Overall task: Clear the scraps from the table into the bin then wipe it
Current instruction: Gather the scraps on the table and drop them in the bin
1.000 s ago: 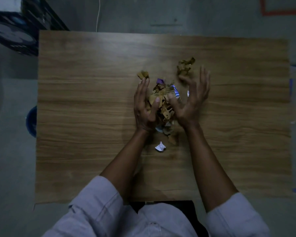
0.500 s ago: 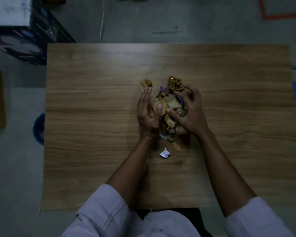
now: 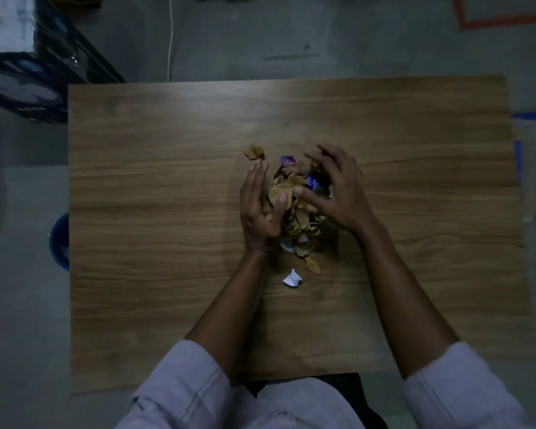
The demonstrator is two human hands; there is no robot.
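Fingers [image 3: 257,181] cup scrap pile [image 3: 300,218]; right seemingly gripping.

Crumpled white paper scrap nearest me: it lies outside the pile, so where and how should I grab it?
Pinch the crumpled white paper scrap by its raised folds, coming straight down from above. It lies alone on the bare wooden table, apart from the brown scrap pile, so there is likely room on either side.
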